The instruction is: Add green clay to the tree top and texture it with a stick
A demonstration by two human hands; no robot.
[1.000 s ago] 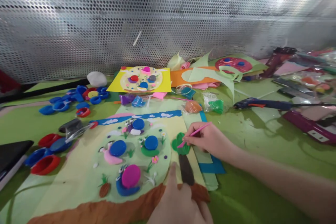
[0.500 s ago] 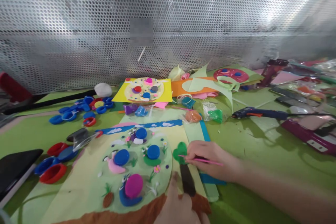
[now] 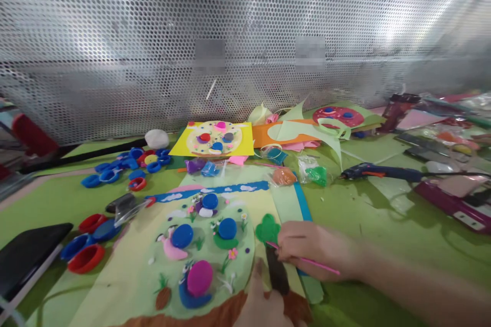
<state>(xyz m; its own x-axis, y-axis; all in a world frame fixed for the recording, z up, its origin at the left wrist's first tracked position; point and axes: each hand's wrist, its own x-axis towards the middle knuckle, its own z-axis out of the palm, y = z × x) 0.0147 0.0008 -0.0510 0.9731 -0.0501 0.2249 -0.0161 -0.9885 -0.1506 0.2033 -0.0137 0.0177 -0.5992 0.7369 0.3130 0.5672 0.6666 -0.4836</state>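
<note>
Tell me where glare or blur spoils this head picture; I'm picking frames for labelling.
Head view: glare whitens the perforated metal wall at upper right; two small patches on it are blurred out; the edges stretch and soften, smearing the right hand forearm and the left hand; the collage sheet in the centre stays fairly sharp.

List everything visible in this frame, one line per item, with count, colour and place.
Paper collage picture with bottle-cap snails: one, pale green and yellow, front centre.
Clay tree top: one, green, right edge of the collage.
Clay tree trunk: one, dark brown, below the tree top.
Thin modelling stick: one, pink, in the right hand.
Loose plastic bottle caps: many, blue and red, left side.
Yellow card with round collage: one, behind the picture.
Glue gun: one, blue, right.
Perforated metal panel: one, silver, behind the table.
Green table top: one.
Right hand: holds the stick at the tree.
Left hand: bottom edge, beside the trunk.
</note>
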